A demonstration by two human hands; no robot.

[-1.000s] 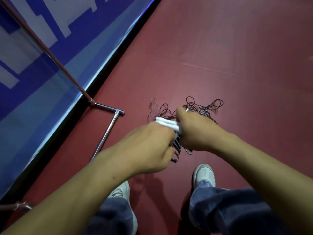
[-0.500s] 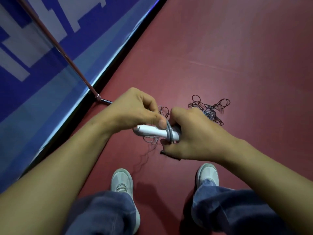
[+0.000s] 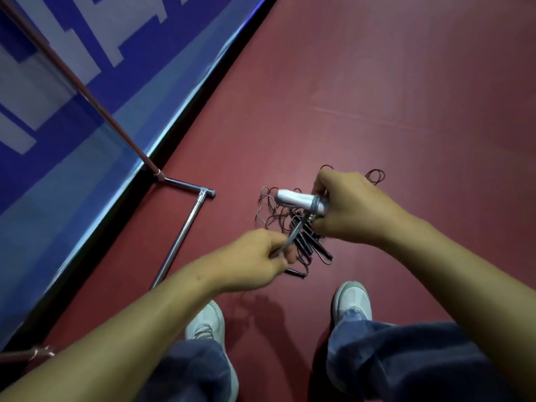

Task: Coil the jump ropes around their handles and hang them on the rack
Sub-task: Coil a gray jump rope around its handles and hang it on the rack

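My right hand point(image 3: 352, 210) grips the white handles point(image 3: 298, 199) of a jump rope, which point left, with a few grey turns of rope wound round them near my fingers. From those turns a taut grey rope point(image 3: 294, 233) runs down-left to my left hand point(image 3: 261, 256), which pinches it. Below both hands a tangle of dark jump ropes point(image 3: 293, 224) with black handles lies on the red floor. The rack point(image 3: 185, 227) stands at the left, its chrome base bars on the floor and a slanted upright pole rising to the top left.
A blue and white banner wall point(image 3: 87, 111) runs along the left behind the rack. My two white shoes point(image 3: 352, 300) and jeans-clad legs fill the bottom of the view. Red floor point(image 3: 391, 82) stretches ahead and to the right.
My left hand has left the white handles and dropped down-left, pulling the grey rope taut. My right hand has kept the handles and moved slightly up and right.
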